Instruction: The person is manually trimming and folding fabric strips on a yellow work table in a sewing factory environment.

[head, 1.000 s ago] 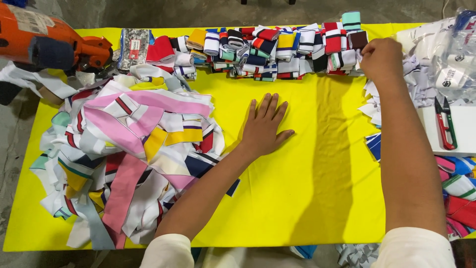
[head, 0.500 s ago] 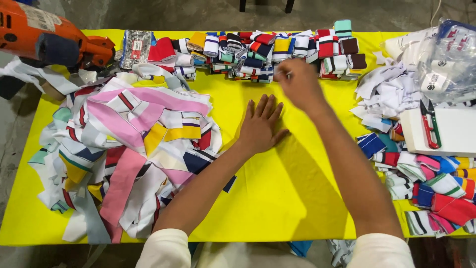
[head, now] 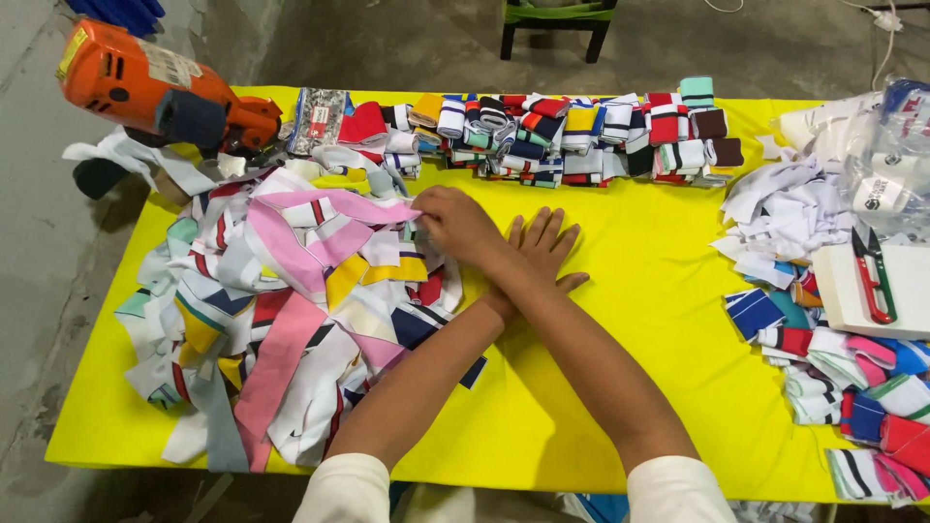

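Note:
My right hand [head: 457,225] reaches left across my left forearm to the right edge of a big loose pile of fabric strips [head: 281,310]. Its fingers are curled on the end of a pink strip [head: 339,205] on top of the pile. My left hand [head: 544,248] lies flat on the yellow table cover [head: 620,320] with its fingers spread, holding nothing, partly covered by my right wrist. The pile mixes pink, white, yellow, navy and red strips.
A row of folded striped strips [head: 581,136] lines the table's far edge. An orange power tool [head: 160,92] sits at the far left corner. At the right are white scraps [head: 785,208], more folded pieces [head: 862,397], a white box with red snips [head: 872,276] and a plastic bag [head: 896,145].
My right hand has swung from the far right of the folded row leftwards, crossing over my left arm to the loose pile. My left hand has stayed flat on the table.

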